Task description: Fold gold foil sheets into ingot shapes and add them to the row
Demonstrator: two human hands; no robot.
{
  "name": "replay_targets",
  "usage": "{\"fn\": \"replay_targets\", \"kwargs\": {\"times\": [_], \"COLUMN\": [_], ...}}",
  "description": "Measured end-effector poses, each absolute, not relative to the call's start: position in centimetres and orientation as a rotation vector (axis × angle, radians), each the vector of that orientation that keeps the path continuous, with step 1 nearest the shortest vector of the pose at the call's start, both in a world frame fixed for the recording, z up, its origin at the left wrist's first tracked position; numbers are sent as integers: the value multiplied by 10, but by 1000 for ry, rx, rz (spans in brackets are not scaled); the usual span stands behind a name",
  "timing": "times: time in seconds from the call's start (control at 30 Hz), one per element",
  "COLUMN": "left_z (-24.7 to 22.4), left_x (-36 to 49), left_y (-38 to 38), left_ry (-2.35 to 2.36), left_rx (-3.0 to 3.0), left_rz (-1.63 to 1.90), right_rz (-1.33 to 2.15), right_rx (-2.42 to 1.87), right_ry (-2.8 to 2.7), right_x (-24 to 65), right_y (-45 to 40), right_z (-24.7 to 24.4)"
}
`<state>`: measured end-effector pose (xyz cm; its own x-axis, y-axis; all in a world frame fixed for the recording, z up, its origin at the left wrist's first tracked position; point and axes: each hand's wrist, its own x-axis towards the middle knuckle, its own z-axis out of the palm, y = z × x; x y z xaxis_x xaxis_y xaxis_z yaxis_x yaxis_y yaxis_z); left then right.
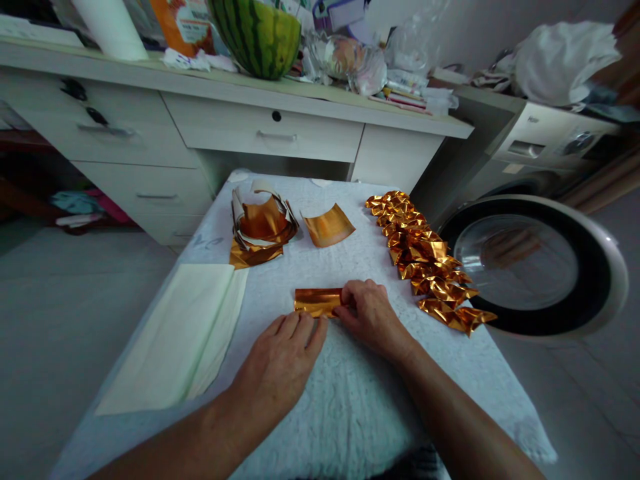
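A small strip of shiny copper-gold foil paper [318, 299] lies flat on the cloth-covered table, between my hands. My left hand [287, 347] presses its near edge, fingertips together. My right hand [369, 308] pinches its right end between thumb and curled fingers. Beyond it lies a single curved gold sheet [329, 227]. Farther left is a curled stack of gold and white sheets [265, 223]. Folded gold pieces [425, 260] stand in a long row on the right. Pale yellowish paper [167, 333] lies at the left side.
Behind the table is a white drawer desk [260, 110] bearing a cut watermelon [260, 37], an orange packet [185, 23] and plastic bags. At the right, a washing machine's round door [535, 267] hangs open beside the table edge.
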<state>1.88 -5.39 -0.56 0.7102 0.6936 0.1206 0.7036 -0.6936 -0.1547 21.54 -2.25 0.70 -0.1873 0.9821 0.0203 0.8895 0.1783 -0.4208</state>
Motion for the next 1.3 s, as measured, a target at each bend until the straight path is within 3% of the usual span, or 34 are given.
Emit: {"fn": "replay_targets", "kwargs": {"times": [0.2,0.4,0.9,1.3], "left_z": [-3,-5,-8,-11], "left_x": [21,21,4,-5], "left_y": [-57,-57,-62,-51], "left_ry": [-1152,-1192,-1223,-1121], "left_rx": [-2724,-2752,-2716,-2725], "left_rz": [-34,-68,13,-212], "right_rz": [248,313,294,206], "right_rx": [-1739,-1476,-1659,-1848], "right_ry": [-2259,-2491,-2346,-2278], "right_x": [207,202,189,169], "right_y": [-29,-29,-31,-27], "right_z": [12,6,10,9]}}
